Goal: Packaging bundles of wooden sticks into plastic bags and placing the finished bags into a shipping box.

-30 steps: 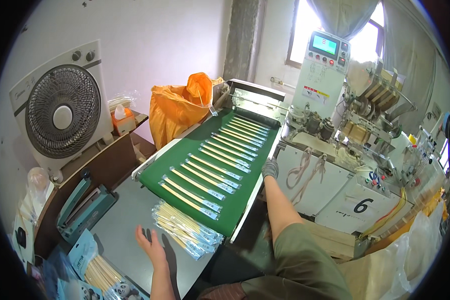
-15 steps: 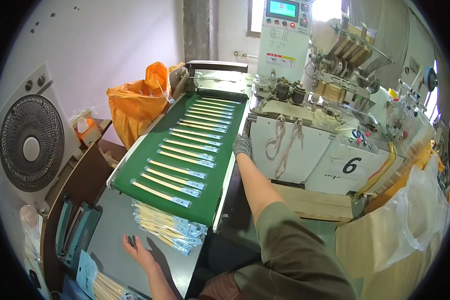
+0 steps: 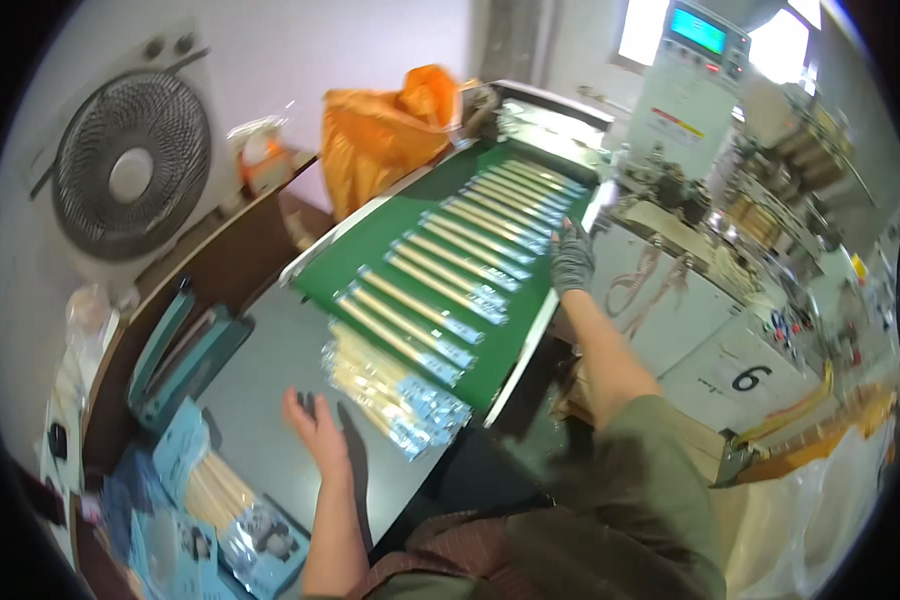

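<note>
Two hands empty: left hand (image 3: 317,430) open (flat) beside chopstick pile (image 3: 395,395); gloved right hand (image 3: 572,258) spread on green belt (image 3: 370,262)

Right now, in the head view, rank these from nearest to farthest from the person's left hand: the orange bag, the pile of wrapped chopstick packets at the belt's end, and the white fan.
1. The pile of wrapped chopstick packets, just right of the left hand on the grey table.
2. The white fan, up and to the left against the wall.
3. The orange bag, far up beside the green belt.
</note>
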Available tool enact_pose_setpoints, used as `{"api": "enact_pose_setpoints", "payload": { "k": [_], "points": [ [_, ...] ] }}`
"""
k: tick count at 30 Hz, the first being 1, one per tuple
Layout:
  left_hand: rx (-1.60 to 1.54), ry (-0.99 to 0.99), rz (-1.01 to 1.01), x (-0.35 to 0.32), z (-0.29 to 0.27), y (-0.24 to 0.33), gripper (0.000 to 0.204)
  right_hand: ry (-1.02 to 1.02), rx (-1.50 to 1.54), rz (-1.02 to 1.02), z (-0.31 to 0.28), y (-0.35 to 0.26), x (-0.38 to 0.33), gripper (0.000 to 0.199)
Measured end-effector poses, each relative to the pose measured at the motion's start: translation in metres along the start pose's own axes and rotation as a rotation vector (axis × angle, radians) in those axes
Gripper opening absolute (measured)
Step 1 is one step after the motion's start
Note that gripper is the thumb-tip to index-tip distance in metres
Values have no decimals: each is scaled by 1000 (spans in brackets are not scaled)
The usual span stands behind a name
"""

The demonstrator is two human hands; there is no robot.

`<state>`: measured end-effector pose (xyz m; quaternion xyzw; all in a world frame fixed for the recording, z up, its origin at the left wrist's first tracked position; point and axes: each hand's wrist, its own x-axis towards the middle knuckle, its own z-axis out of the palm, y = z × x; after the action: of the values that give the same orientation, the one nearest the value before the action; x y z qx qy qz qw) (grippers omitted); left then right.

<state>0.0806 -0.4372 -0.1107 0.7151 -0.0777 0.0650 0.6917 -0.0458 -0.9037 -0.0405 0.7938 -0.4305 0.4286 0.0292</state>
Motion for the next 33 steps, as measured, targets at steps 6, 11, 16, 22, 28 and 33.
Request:
{"api": "enact_pose_setpoints", "payload": {
  "k": [6, 11, 16, 22, 28, 33],
  "points": [
    [249, 80, 171, -5, 6, 18, 45, -165, 426, -574, -132, -112, -97, 31],
    [157, -21, 63, -7, 4, 30, 50, -567, 792, -681, -189, -116, -252, 31],
    [218, -33, 88, -13, 7, 36, 55, -583, 385, -438, -151, -121, -261, 61],
    [347, 9, 143, 2, 6, 25, 65, -724, 488, -614, -105, -186, -234, 72],
    [339, 29, 118, 22, -15, 22, 82, -792, 631, -876, -115, -235, -270, 61],
    [642, -210, 145, 17, -33, 42, 92, -823, 1125, -391, -131, -223, -277, 27]
  ]
}}
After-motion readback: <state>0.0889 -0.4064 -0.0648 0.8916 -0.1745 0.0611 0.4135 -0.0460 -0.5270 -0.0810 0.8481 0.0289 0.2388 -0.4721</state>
